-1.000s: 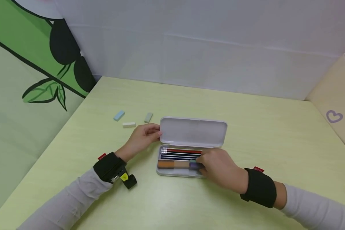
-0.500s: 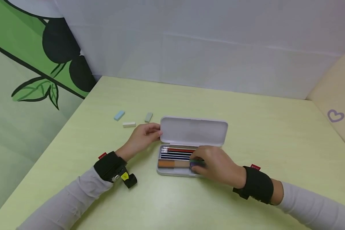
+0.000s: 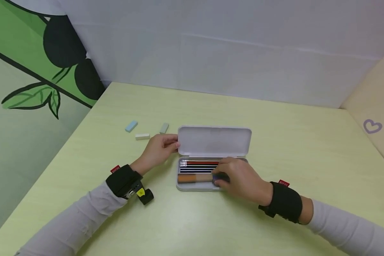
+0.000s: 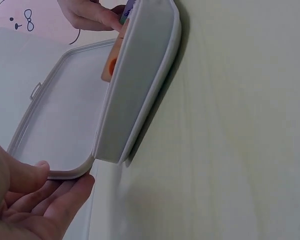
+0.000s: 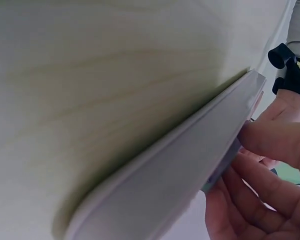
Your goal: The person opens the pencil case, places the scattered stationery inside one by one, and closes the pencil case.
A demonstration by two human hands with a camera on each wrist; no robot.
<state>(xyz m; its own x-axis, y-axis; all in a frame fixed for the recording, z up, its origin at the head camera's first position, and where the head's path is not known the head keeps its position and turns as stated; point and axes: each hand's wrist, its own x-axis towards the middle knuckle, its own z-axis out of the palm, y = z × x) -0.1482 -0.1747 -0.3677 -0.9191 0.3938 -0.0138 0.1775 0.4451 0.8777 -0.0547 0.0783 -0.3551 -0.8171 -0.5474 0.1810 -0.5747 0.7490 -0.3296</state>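
Note:
A white pencil case (image 3: 196,188) lies open on the table, its lid (image 3: 214,140) raised at the back. My left hand (image 3: 158,149) pinches the lid's left corner, thumb on the inner face and fingers behind, as the left wrist view shows. Inside are several dark pencils and a red one (image 3: 198,163), with a thick orange-and-tan stick (image 3: 188,178) in the front compartment. My right hand (image 3: 243,179) reaches in from the right, thumb and fingers around a purple-and-green piece (image 5: 222,165) at that stick's right end. The fingers hide most of this piece; I cannot tell its kind.
Three small blocks like erasers lie left of the case: a blue one (image 3: 131,126), a white one (image 3: 142,136) and a grey one (image 3: 164,128). The pale table (image 3: 291,142) ends at a white backdrop (image 3: 211,64), with printed side panels left and right.
My right hand has shifted slightly left over the case, its fingers now around the purple-and-green piece. The left hand keeps its hold on the lid. The head view has moved slightly.

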